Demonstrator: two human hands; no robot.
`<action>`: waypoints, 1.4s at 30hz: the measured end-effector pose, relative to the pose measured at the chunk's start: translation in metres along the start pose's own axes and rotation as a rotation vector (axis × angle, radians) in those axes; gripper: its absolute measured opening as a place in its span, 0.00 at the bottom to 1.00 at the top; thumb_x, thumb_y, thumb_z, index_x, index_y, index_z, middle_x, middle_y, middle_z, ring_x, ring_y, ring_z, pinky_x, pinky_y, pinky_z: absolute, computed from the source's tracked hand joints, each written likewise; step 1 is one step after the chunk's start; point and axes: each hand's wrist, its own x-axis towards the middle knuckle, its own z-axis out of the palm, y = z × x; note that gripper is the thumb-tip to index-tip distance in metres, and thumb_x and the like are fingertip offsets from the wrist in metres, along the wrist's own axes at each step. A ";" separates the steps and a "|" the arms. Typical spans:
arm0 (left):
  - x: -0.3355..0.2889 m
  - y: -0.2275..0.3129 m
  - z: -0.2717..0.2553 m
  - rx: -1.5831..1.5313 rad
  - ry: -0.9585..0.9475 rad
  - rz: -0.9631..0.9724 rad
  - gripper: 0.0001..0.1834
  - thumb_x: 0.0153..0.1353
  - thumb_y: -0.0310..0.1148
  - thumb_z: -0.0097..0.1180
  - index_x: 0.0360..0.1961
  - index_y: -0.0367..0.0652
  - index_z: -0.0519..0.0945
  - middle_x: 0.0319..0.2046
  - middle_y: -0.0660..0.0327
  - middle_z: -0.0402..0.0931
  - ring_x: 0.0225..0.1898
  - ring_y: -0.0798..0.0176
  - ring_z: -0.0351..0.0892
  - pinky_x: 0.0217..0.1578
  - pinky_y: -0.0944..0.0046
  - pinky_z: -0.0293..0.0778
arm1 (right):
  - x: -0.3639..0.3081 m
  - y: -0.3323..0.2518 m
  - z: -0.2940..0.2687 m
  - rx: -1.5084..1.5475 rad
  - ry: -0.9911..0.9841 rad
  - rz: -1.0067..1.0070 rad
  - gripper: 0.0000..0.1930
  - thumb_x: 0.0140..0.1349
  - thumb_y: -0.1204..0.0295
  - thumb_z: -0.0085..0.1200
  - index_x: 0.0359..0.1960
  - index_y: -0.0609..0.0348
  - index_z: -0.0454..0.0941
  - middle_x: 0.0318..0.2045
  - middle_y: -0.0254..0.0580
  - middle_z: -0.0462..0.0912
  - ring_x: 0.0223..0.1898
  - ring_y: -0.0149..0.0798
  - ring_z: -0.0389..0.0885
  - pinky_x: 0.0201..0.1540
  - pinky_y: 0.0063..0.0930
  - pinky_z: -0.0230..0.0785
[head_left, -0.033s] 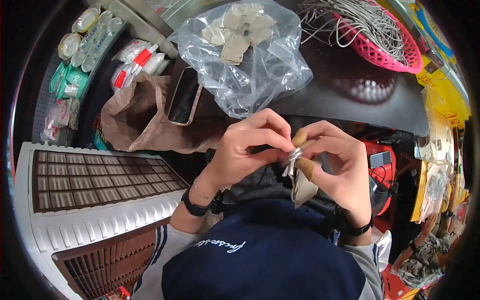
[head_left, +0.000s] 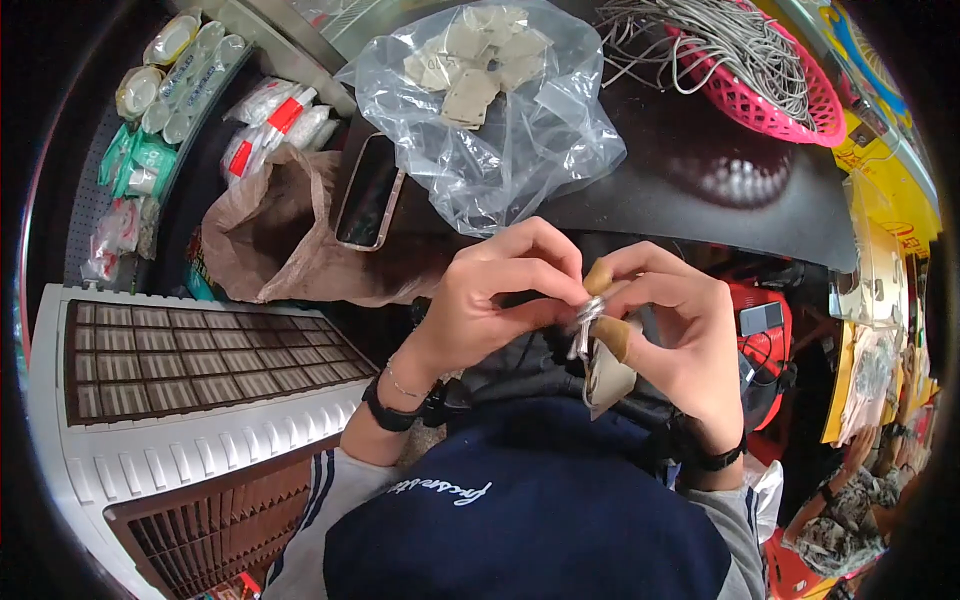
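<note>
In front of my chest, both hands meet at a small bundle of thin grey cord. My left hand is closed, its thumb and index fingertips pinching the cord from the left side. Tan finger covers sit on the thumb and a fingertip of my right hand, which grips the same bundle from the right. Below the bundle hangs a grey-beige card piece, partly hidden behind my right thumb. Short cord ends beside my left fingertips look blurred.
On the dark table lie a clear plastic bag of card pieces, a phone and a pink basket heaped with grey cords. An opened brown bag stands left, above a white slatted appliance. A red bag is at right.
The cord ends and the card under my fingers have shifted very slightly. Both hands keep their place and grip.
</note>
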 end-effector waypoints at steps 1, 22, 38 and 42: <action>0.001 0.001 0.000 -0.005 -0.013 0.002 0.12 0.46 0.14 0.61 0.33 0.38 0.82 0.36 0.61 0.73 0.35 0.68 0.75 0.35 0.70 0.73 | 0.001 0.000 -0.001 0.038 -0.014 0.003 0.04 0.47 0.85 0.57 0.26 0.71 0.78 0.39 0.44 0.77 0.38 0.32 0.77 0.41 0.22 0.69; 0.001 0.008 0.000 0.269 0.014 0.043 0.11 0.47 0.17 0.59 0.34 0.36 0.76 0.29 0.59 0.75 0.30 0.65 0.75 0.33 0.68 0.72 | 0.006 0.010 0.004 -0.373 0.083 -0.364 0.15 0.46 0.91 0.52 0.36 0.65 0.77 0.43 0.48 0.77 0.43 0.43 0.80 0.43 0.29 0.74; -0.003 -0.002 0.005 -0.327 0.178 -0.227 0.08 0.61 0.24 0.56 0.41 0.36 0.76 0.38 0.64 0.74 0.35 0.77 0.73 0.38 0.74 0.70 | 0.006 0.016 0.001 -0.120 -0.100 -0.306 0.14 0.47 0.85 0.57 0.37 0.62 0.72 0.50 0.51 0.69 0.50 0.46 0.73 0.52 0.33 0.65; 0.000 -0.008 0.000 -0.168 0.139 -0.133 0.08 0.61 0.25 0.56 0.41 0.36 0.76 0.40 0.61 0.73 0.35 0.75 0.72 0.38 0.74 0.70 | 0.005 0.022 0.003 -0.114 -0.112 -0.268 0.18 0.46 0.86 0.59 0.40 0.63 0.72 0.50 0.50 0.70 0.48 0.44 0.75 0.49 0.31 0.68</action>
